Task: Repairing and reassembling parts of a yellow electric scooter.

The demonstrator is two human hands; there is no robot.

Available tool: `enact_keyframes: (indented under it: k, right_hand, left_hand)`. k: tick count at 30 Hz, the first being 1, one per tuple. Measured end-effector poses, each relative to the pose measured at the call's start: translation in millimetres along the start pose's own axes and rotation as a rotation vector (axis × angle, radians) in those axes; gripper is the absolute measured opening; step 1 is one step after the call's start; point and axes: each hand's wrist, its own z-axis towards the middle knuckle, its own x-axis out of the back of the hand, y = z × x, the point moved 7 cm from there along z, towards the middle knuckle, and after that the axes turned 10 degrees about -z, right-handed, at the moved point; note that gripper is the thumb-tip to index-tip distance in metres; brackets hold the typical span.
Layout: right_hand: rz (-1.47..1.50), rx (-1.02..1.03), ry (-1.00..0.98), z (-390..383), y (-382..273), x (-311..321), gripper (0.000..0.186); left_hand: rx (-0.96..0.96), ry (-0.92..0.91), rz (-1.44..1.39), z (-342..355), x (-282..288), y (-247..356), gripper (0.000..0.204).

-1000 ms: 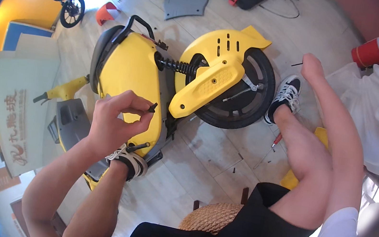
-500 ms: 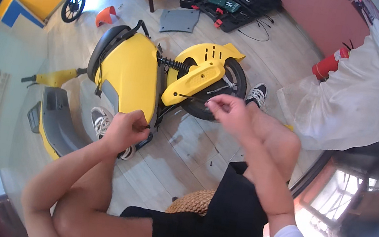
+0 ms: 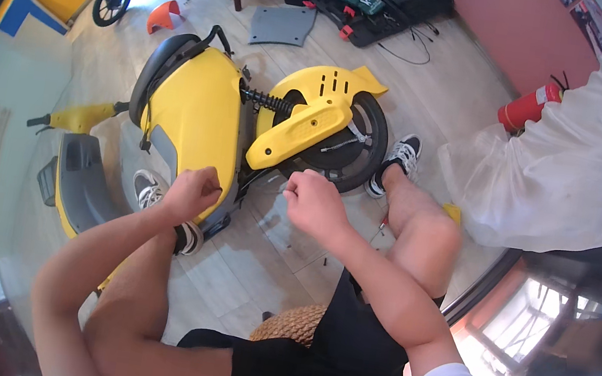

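My left hand [image 3: 194, 194] is closed in a pinch in front of the yellow body of a scooter [image 3: 200, 108]. A small dark piece shows at its fingertips, too small to name. My right hand [image 3: 318, 204] is closed just to the right of it, below the scooter's yellow swingarm cover [image 3: 300, 136]. The thin dark rod seen in it half a second ago is now mostly hidden by the fingers. Lying on its side, the scooter has its rear wheel [image 3: 376, 133] and black spring shock [image 3: 267, 100] exposed.
Small dark screws [image 3: 325, 261] and a red-handled tool [image 3: 384, 221] lie on the floor. Farther off are a grey panel [image 3: 282, 25], an orange cover [image 3: 163, 17] and a tool case [image 3: 391, 8]. A fire extinguisher [image 3: 526, 108] stands by white sheeting [image 3: 556, 178].
My right hand has moved left and down, away from the wheel and closer to my left hand, its fingers curling in. The left hand has shifted slightly left. The whole view has tilted a little.
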Motion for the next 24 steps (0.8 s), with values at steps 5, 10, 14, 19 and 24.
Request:
enact_keyframes:
  k: [5,10,14,19,24]
  right_hand:
    - [-0.228,0.077,-0.184,-11,-4,-1,0.009]
    - [-0.196,0.137,-0.229,-14,-8,-5,0.004]
    - [-0.157,0.110,-0.145,-10,-1,3,0.004]
    - [-0.163,0.057,-0.208,-7,5,9,0.006]
    - [-0.124,0.052,-0.206,-8,5,10,0.005]
  left_hand:
    - [-0.056,0.129,0.040,98,-18,22,0.021]
    - [-0.126,0.101,-0.112,190,-80,45,0.021]
    - [-0.089,0.148,-0.206,221,-107,37,0.021]
    - [-0.035,0.239,-0.195,228,-118,30,0.023]
    - [-0.028,0.255,-0.093,229,-118,36,0.024]
